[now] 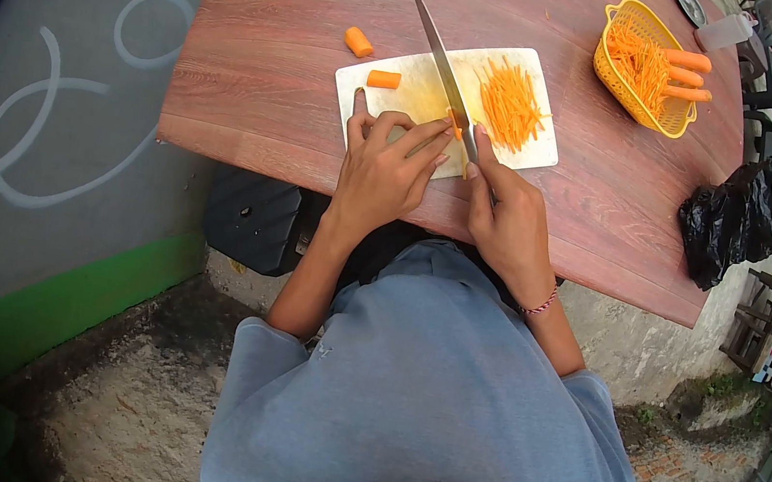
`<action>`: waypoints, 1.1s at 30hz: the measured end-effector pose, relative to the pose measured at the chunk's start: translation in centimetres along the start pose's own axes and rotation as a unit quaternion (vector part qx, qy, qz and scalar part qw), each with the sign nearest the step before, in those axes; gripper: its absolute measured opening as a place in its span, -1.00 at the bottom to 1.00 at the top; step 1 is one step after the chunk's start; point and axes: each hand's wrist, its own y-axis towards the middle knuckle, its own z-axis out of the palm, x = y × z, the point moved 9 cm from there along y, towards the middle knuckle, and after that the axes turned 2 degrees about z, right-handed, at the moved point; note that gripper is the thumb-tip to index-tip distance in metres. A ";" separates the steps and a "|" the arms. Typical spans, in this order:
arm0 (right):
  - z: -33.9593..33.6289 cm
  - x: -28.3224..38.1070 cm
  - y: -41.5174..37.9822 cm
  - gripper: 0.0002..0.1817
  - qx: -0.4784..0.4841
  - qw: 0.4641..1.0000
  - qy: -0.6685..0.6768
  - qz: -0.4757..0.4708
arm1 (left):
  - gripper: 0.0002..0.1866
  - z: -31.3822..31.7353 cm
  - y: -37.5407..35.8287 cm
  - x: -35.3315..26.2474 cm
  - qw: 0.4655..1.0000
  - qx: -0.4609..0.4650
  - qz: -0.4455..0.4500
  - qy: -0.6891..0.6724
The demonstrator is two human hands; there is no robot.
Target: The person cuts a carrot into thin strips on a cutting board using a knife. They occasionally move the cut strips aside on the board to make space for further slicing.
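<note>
A white cutting board (394,105) lies near the table's front edge. My right hand (510,209) is closed round the handle of a long knife (442,59), whose blade points up and left across the board. Against the blade's left side, the fingertips of my left hand (386,168) press on a small orange carrot piece (457,126), mostly covered by fingers and blade. Right of the knife sits a pile of thin carrot strips (511,106). One carrot chunk (384,79) rests at the board's upper left, and another chunk (359,41) lies on the table behind it.
On the wooden table (283,62), a yellow basket (622,93) at the back right holds carrot strips and several whole carrots (685,77). A translucent bottle (725,32) stands beyond it. A black plastic bag (730,223) hangs by the right edge. A black stool (254,219) is below left.
</note>
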 end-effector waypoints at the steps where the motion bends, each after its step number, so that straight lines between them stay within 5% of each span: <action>1: 0.0 0.0 0.3 -0.47 -0.003 1.000 0.005 -0.004 | -0.69 0.1 0.1 0.0 1.000 -0.001 0.000 -0.001; 33: -1.0 0.4 -1.8 -0.45 0.017 0.999 0.032 0.001 | -0.71 0.3 0.3 0.4 1.000 -0.008 -0.015 -0.023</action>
